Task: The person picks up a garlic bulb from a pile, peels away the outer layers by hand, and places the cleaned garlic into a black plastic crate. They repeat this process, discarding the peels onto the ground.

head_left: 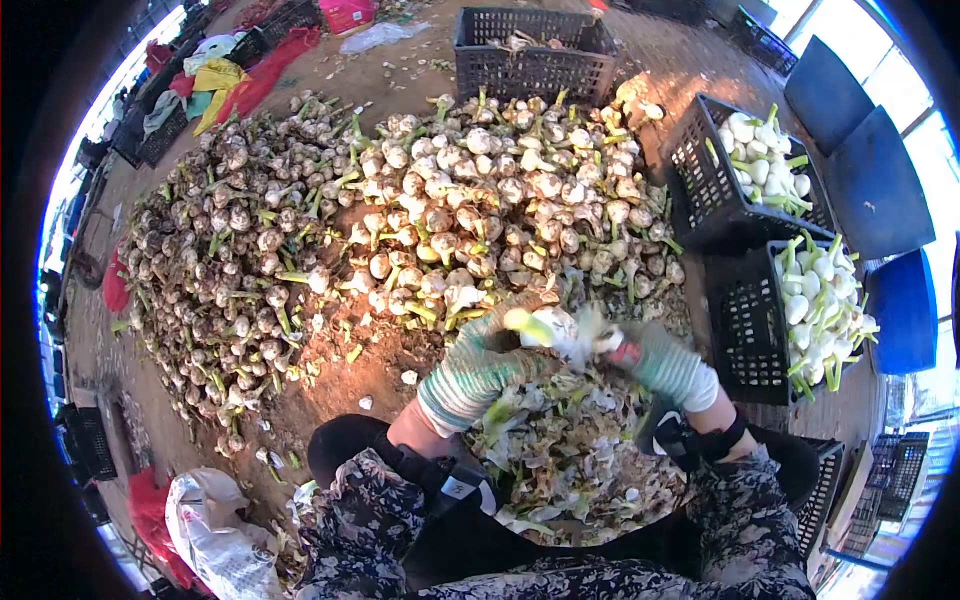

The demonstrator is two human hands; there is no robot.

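My left hand (480, 365), in a striped green work glove, grips a white garlic bulb (553, 325) with a short green stalk. My right hand (660, 362), gloved the same way, touches the bulb's right side and pinches its loose skin. Both hands are blurred from motion. Directly below them lies a heap of peeled skins and trimmings (570, 450) between my knees. A big pile of unpeeled, dirty garlic (400, 220) spreads across the ground in front of me.
Two black crates (700, 170) (745, 320) at right hold peeled white garlic. Another black crate (530, 60) stands behind the pile. A white bag (215, 530) lies at lower left. Blue chairs (870, 180) stand at far right.
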